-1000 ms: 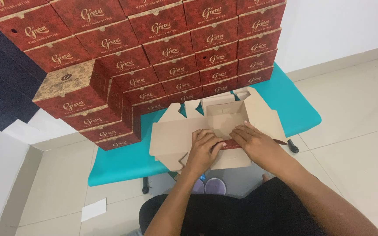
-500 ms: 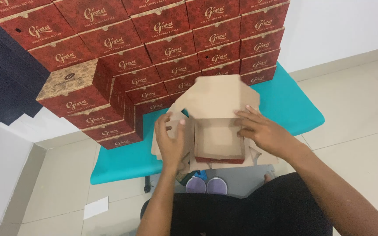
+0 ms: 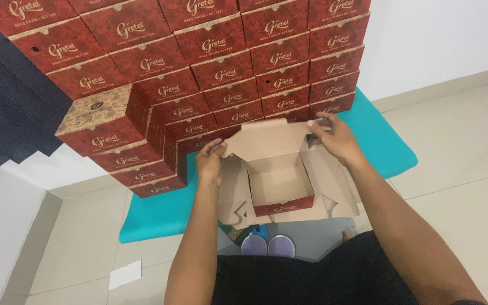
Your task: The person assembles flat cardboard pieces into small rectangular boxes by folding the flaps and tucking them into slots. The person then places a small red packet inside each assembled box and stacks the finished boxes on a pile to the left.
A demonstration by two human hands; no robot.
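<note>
A half-folded cardboard box (image 3: 280,183), brown inside and red outside, rests on a teal bench (image 3: 159,212) in front of me. Its back flap stands upright and its side flaps lie spread out. My left hand (image 3: 211,161) grips the left corner of the upright flap. My right hand (image 3: 334,137) holds the flap's right corner. The red front wall of the box faces me.
A tall stack of finished red boxes (image 3: 221,73) fills the wall behind the bench, with a shorter stack (image 3: 111,138) jutting out at the left. A white paper scrap (image 3: 125,274) lies on the tiled floor. My feet in purple footwear (image 3: 266,245) show under the bench.
The box went from flat to partly folded. Both hands moved from the middle of the sheet up to the corners of the back flap, which now stands upright.
</note>
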